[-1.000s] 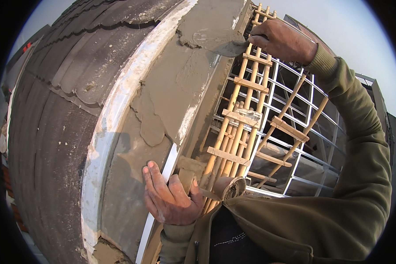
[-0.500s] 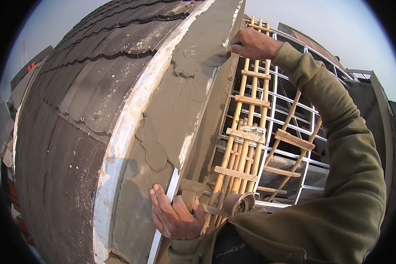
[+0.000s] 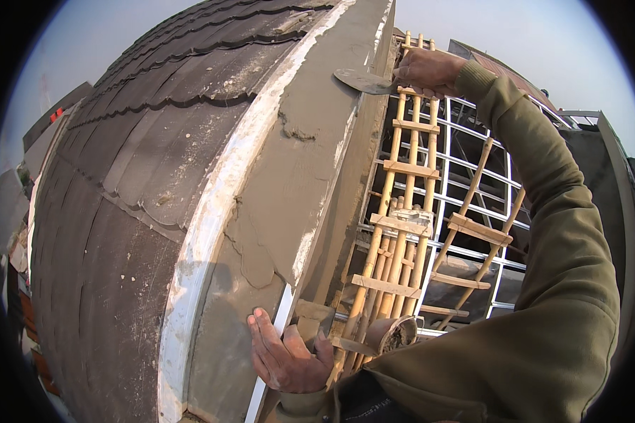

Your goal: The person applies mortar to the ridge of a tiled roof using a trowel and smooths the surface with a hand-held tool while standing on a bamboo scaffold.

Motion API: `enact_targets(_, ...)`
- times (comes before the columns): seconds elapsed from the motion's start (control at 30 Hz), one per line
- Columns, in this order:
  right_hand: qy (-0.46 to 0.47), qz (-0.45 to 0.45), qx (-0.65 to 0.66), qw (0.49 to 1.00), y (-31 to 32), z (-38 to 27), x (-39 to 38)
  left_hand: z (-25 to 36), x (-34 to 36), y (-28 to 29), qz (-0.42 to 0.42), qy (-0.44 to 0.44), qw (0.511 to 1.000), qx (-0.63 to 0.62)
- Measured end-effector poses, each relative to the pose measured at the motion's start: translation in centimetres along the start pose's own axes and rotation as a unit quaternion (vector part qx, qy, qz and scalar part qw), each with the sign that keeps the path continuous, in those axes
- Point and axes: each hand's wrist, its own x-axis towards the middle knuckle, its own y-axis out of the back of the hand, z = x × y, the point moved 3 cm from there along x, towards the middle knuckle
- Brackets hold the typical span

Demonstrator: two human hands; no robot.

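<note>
My right hand (image 3: 430,72) is closed around the handle of a trowel (image 3: 362,80) at the top of the view. The rounded metal blade points left, over the upper part of a long ledge coated in wet grey mortar (image 3: 289,169). Below, my left hand (image 3: 286,356) lies over the ledge's right edge, fingers stretched on the mortar side and thumb apart. It rests across a white straight strip (image 3: 283,310) that runs along this edge. Ridges and a crack-like seam mark the mortar above the left hand.
Dark roof tiles (image 3: 134,162) slope away on the left, bordered by a white-edged band (image 3: 212,204). To the right, a bamboo ladder (image 3: 402,183) stands before a white metal frame (image 3: 466,204). A mortar-smeared bucket (image 3: 395,335) sits near my left hand.
My right hand has moved slightly up and right, and the trowel blade has come away from the mortar patch it was pressing. My left hand stays on the edge; the view has shifted slightly.
</note>
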Motion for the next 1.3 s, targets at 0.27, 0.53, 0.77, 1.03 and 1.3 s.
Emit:
enact_targets(0.27, 0.18, 0.115, -0.349, 0.912, -4.5, -6.4, 0.7, 0.0, 0.4, 0.2, -0.003, -0.004, 1.0, -0.004)
enact_targets(0.53, 0.038, 0.23, -0.436, 0.869, 2.1, -3.9, 16.1, 0.0, 0.4, 0.7, -0.031, -0.009, 0.999, 0.019)
enact_targets(0.77, -0.026, 0.073, -0.555, 0.828, 13.3, 7.2, 20.5, -0.2, 0.9, -0.6, 0.005, -0.047, 0.999, 0.002)
enact_targets(1.03, 0.015, 0.012, -0.216, 0.976, -3.6, -7.4, 6.3, 0.2, 0.6, 0.4, -0.025, -0.037, 0.999, 0.026)
enact_targets(1.3, 0.077, -0.062, -0.24, 0.966, -7.8, -11.9, -0.9, 0.5, 0.5, 0.6, -0.016, -0.028, 0.999, 0.025)
